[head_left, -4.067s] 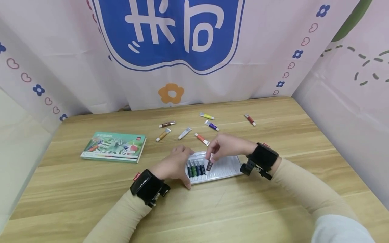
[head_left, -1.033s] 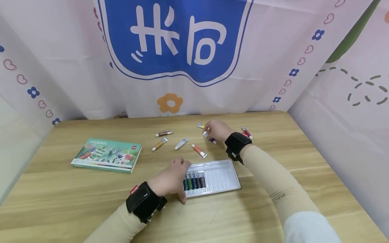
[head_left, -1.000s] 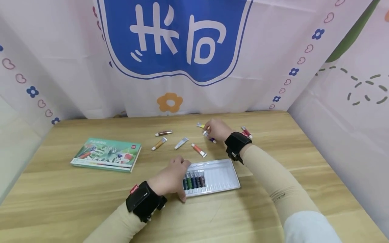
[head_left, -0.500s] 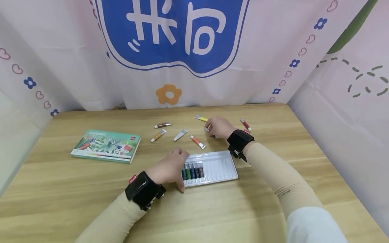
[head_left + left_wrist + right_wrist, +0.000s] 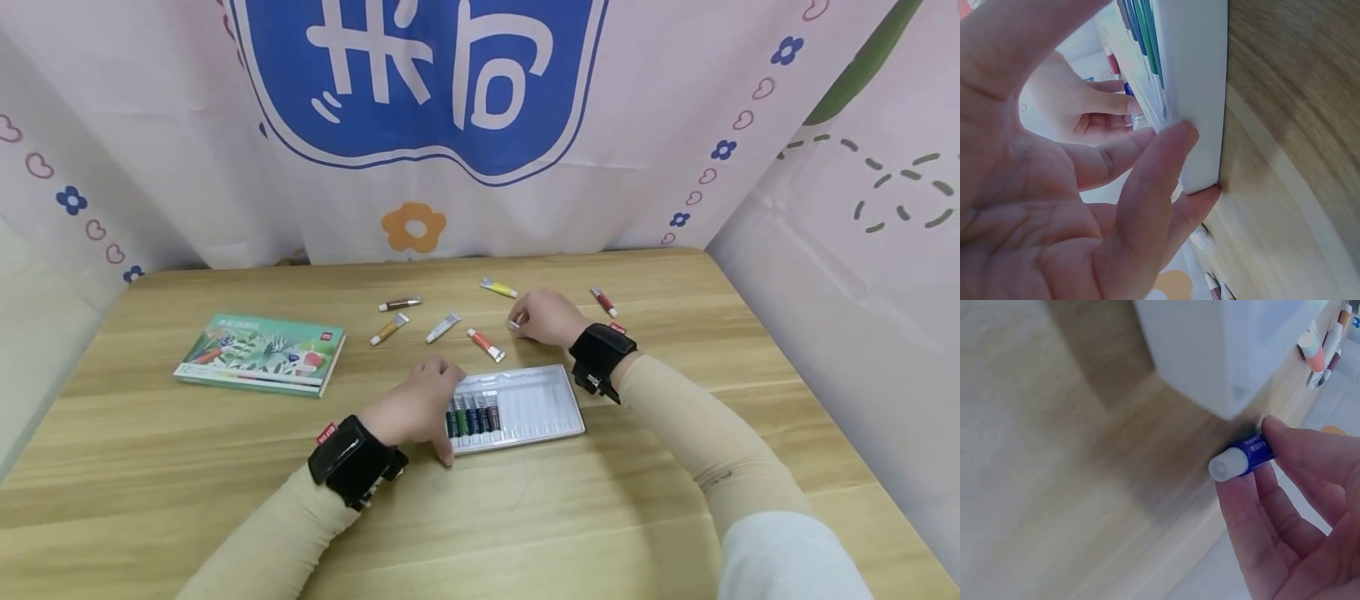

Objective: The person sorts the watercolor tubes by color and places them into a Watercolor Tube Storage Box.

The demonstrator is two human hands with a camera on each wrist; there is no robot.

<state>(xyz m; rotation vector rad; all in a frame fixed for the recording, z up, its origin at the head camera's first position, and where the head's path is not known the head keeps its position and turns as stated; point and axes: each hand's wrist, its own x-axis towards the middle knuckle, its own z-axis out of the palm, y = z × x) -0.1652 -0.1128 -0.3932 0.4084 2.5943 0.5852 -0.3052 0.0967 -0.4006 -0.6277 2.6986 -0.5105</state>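
Note:
My left hand (image 5: 420, 407) grips the left end of a white plastic paint tray (image 5: 551, 404), thumb at the near edge and fingers at the far edge. In the left wrist view, fingertips (image 5: 1175, 140) touch the tray's white side wall. Several dark, green, blue and brown paint tubes (image 5: 474, 417) lie side by side in the tray's left part; its right slots are bare. Beyond the tray's far right corner, my right hand (image 5: 551, 318) pinches a purple-blue paint tube (image 5: 1257, 453) between thumb and fingers, white cap showing. The head view mostly hides this tube.
Loose tubes lie behind the tray: orange-red (image 5: 486, 344), silvery white (image 5: 443, 327), ochre (image 5: 389, 329), brown (image 5: 400, 303) and yellow (image 5: 498, 287). A red tube (image 5: 603, 302) is right of my right hand. A green illustrated box (image 5: 262, 354) lies at the left.
The brown tube once in my right hand now lies in the tray. That hand went back to the loose tubes and took hold of the purple-blue one. My left hand keeps holding the tray.

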